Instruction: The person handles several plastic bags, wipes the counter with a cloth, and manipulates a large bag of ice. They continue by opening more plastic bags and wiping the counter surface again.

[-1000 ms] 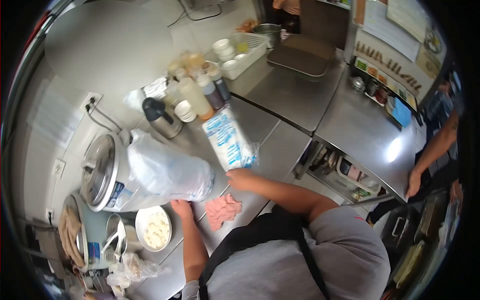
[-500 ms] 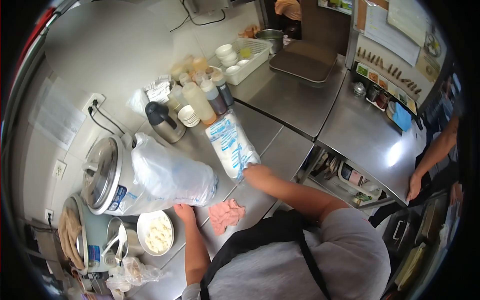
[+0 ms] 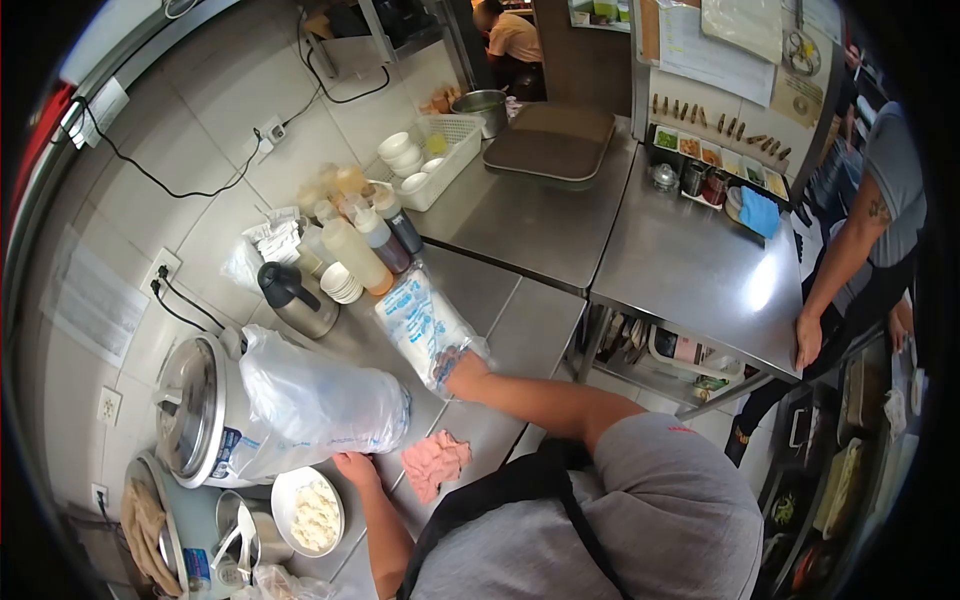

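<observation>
My right hand [image 3: 464,374] is at the near end of a long clear plastic package [image 3: 425,318] with blue print and white contents. Its fingers are bent at the loose film and show partly through it. My left hand [image 3: 354,468] rests with curled fingers against the lower edge of a big, full translucent plastic bag [image 3: 318,395]; its fingertips are hidden. Close beside that hand stands a white bowl [image 3: 283,500] of pale, lumpy food. A crumpled pink cloth [image 3: 436,464] lies on the steel counter [image 3: 462,415] between my arms.
Behind the package stand sauce bottles [image 3: 357,257], small stacked bowls [image 3: 342,284] and a thermal jug [image 3: 298,300]. A lidded cooker [image 3: 190,410] is at the left. Farther back are a white basket [image 3: 455,155] and a brown tray [image 3: 553,145]. At right, a co-worker's hand [image 3: 808,340] touches another steel table [image 3: 690,270].
My right hand has gone from gripping the package's end to lying partly under its clear film. My left hand stays by the big bag. The whole view has shifted.
</observation>
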The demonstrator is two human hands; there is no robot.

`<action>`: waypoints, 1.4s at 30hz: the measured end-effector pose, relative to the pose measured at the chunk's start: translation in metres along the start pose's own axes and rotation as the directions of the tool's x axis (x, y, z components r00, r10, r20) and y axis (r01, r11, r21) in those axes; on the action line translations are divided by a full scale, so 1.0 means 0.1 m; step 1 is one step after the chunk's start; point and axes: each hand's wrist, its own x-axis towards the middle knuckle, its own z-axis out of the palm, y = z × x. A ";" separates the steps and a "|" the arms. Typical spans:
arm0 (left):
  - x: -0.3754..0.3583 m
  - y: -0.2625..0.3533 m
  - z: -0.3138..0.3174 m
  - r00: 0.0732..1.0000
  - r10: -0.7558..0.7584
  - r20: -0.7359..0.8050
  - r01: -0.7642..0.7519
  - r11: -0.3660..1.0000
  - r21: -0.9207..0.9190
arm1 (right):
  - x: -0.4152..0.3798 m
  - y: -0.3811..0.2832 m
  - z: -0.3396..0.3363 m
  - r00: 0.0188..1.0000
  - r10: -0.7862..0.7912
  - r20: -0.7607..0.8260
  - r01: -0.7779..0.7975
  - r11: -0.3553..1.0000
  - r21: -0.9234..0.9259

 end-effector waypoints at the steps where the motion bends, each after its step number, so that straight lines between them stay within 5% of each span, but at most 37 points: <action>1: 0.00 -0.02 -0.01 1.000 0.015 0.006 -0.015 1.000 0.014 | -0.01 0.01 -0.01 0.999 0.030 0.022 -0.031 0.998 0.053; 4: -0.04 -0.12 -0.07 0.999 0.048 -0.019 -0.049 0.998 -0.041 | -0.18 0.09 -0.68 0.984 0.060 0.169 -0.112 0.942 0.318; 8: -0.43 0.07 0.04 0.970 -0.159 -0.185 0.102 0.954 -0.283 | -0.33 0.14 -0.70 0.993 0.111 -0.036 -0.084 0.890 0.449; 11: -0.81 0.06 0.18 0.980 -0.184 0.072 0.192 0.973 -0.129 | -0.42 0.11 -0.75 0.969 0.124 -0.215 -0.012 0.887 0.461; 13: -0.98 0.24 0.44 0.951 0.125 0.282 -0.131 0.991 0.002 | -0.47 0.02 -0.82 0.977 0.061 -0.206 0.027 0.917 0.397; 15: -1.09 0.48 0.74 0.800 0.350 0.488 -0.441 0.894 0.081 | -0.54 -0.06 -0.84 0.983 -0.044 -0.180 0.130 0.856 0.501; 18: -1.06 0.67 1.19 0.551 0.564 0.615 -0.758 0.646 0.086 | -0.70 -0.16 -0.94 0.982 0.043 -0.185 0.073 0.813 0.577; 21: -0.82 0.43 1.46 0.184 0.522 0.833 -0.972 0.223 0.075 | -0.84 -0.05 -0.94 0.953 0.098 -0.287 0.117 0.754 0.646; 24: -0.62 0.27 1.63 0.093 0.414 0.906 -0.990 0.139 0.038 | -1.05 0.14 -1.13 0.897 0.049 -0.438 0.302 0.657 0.691; 30: -0.35 0.26 1.95 0.119 0.306 0.945 -0.962 0.272 0.033 | -1.21 0.32 -1.87 0.741 0.321 -0.591 0.506 0.313 0.804; 33: -0.29 0.29 2.06 0.179 0.280 0.943 -0.908 0.416 0.049 | -1.31 0.49 -2.25 0.711 0.507 -0.487 0.483 0.150 0.862; 34: -0.28 0.32 2.05 0.216 0.274 0.937 -0.872 0.487 0.059 | -1.33 0.58 -2.26 0.781 0.476 -0.403 0.439 0.041 0.898; 37: -0.39 0.38 1.84 0.405 0.246 0.880 -0.643 0.762 0.083 | -1.31 0.74 -2.31 0.686 0.566 -0.457 0.580 -0.046 0.813; 39: -0.38 0.47 1.67 0.602 0.147 0.784 -0.327 0.942 0.074 | -1.26 0.83 -2.30 0.622 0.590 -0.514 0.608 0.050 0.792; 42: -0.36 0.82 1.42 0.845 0.095 0.526 -0.029 0.991 -0.132 | -1.15 0.81 -2.23 0.717 0.609 -0.338 0.560 -0.216 0.800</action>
